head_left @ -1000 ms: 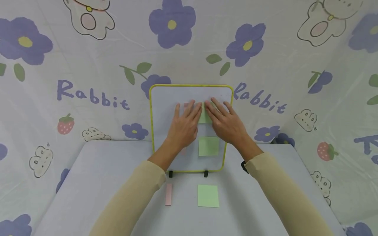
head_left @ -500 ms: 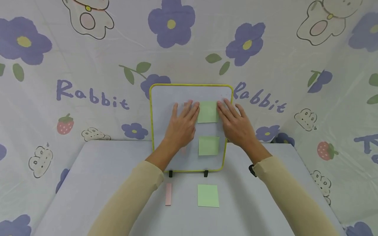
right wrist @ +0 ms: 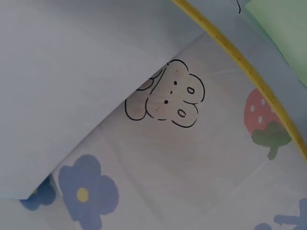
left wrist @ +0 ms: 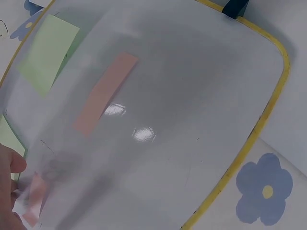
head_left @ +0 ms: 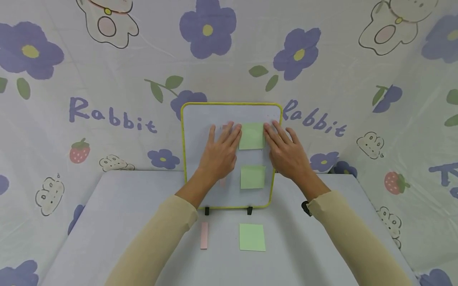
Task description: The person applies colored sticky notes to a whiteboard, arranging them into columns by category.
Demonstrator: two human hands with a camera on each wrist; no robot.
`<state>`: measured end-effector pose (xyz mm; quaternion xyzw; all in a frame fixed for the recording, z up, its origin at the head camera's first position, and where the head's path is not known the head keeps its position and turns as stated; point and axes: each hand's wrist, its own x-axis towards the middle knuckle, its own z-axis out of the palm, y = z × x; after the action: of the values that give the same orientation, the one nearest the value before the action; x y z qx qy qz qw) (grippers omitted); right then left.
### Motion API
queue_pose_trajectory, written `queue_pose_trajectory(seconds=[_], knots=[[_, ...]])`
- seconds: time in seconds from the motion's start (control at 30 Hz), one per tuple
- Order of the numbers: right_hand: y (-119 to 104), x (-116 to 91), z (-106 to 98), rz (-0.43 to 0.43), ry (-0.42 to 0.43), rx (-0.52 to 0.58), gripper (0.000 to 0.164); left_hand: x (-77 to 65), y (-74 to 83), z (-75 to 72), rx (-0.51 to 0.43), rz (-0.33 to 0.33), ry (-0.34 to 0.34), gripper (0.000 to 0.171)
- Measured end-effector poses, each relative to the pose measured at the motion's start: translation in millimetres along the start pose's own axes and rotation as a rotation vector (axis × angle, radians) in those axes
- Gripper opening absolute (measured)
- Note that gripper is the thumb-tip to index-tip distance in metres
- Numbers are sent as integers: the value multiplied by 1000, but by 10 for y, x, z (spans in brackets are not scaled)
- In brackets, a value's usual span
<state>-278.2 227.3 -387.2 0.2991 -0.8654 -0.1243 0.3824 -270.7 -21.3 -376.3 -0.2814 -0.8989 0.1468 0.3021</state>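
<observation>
A whiteboard with a yellow rim stands upright on the table. My left hand lies over its upper middle, fingers extended, fingertips at the left edge of the upper green sticky note. At that note's right edge are the fingertips of my right hand, its fingers straight too. A second green sticky note sits below on the board. Two pink paper strips, one long and one by my left fingers, show on the board in the left wrist view; my left hand covers much of them in the head view.
On the table before the board lie a pink strip pad and a green sticky note pad. Black feet support the board. A patterned cloth hangs behind the table.
My right hand has slid right, from over the upper green sticky note to its right edge, uncovering it. The left hand has shifted slightly left. In the last half second both hands stay nearly still.
</observation>
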Motion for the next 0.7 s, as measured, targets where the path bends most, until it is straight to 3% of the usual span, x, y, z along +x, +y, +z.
queue_pose_trajectory(seconds=[0.17, 0.43, 0.6, 0.7], knots=[[-2, -11, -16, -8, 7, 4, 58, -3, 2, -9, -15, 7, 10, 65], [21, -29, -62, 4, 70, 67, 56, -111, -91, -82, -57, 29, 87, 66], [104, -97, -144, 96, 102, 127, 55, -268, -358, -74, -188, -81, 162, 62], [182, -188, -218, 209, 38, 161, 58, -413, -588, -12, -268, -186, 192, 60]])
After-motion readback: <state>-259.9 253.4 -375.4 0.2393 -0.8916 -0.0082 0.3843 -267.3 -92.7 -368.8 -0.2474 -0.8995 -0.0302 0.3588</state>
